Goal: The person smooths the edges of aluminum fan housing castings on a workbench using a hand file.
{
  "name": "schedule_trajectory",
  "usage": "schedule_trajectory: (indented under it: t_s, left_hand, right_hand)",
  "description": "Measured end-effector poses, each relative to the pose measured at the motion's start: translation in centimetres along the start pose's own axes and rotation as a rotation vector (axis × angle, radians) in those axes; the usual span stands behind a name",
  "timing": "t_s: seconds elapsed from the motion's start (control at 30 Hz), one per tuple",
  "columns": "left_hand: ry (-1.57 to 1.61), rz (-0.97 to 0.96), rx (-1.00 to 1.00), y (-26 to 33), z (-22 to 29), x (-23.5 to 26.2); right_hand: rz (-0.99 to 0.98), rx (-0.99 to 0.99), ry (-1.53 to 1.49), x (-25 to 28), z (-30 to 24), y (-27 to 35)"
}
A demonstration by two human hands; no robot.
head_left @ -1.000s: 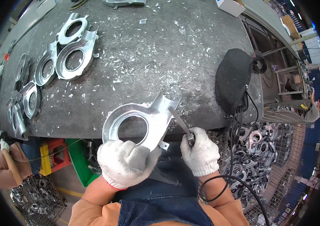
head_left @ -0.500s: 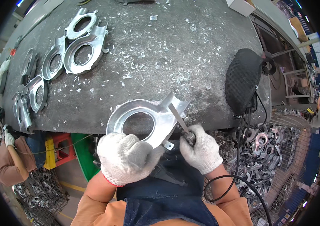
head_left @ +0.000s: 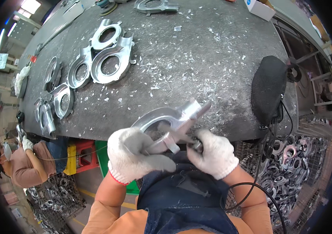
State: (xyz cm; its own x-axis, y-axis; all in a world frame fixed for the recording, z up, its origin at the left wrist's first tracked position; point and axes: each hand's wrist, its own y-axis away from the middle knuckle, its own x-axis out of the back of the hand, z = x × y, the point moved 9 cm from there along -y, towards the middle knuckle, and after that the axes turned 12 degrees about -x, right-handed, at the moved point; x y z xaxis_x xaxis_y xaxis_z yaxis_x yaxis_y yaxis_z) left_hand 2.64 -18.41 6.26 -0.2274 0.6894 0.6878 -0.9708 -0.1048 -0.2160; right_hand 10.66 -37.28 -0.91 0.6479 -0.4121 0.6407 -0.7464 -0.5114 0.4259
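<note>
Over the near edge of the surface (head_left: 213, 78), the left hand (head_left: 129, 152) held a metal housing (head_left: 174, 114), fingers curled on its rim, perhaps for steadying it; the right hand (head_left: 213, 154) gripped a bladed tool (head_left: 180, 135), whose contact I could not tell.

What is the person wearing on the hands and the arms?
The left hand and right hand wear white knitted gloves; the left cuff has a red edge. The sleeves are orange, leaving the forearms bare. A black cable loops across the right forearm.
</note>
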Motion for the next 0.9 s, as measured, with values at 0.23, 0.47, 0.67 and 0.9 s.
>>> schedule_trajectory:
  t_s: [0.23, 0.47, 0.67, 0.9]
  left_hand:
    - [-0.150, -0.113, -0.148, -0.8, -0.2, 0.0]
    - [-0.363, -0.359, -0.486, -0.4, 2.2, -1.7]
    - [-0.347, -0.493, -0.515, -2.0, 2.7, -2.2]
    - [-0.371, -0.612, -0.578, -2.3, 3.4, -2.4]
  right_hand:
    - [-0.806, 0.138, -0.150, -5.5, 2.5, 1.2]
    - [-0.599, 0.116, 0.367, -2.1, 4.0, 3.0]
    - [-0.340, 0.112, 0.439, 0.5, 2.9, 1.1]
    - [-0.636, 0.013, 0.505, -1.9, 3.0, 0.8]
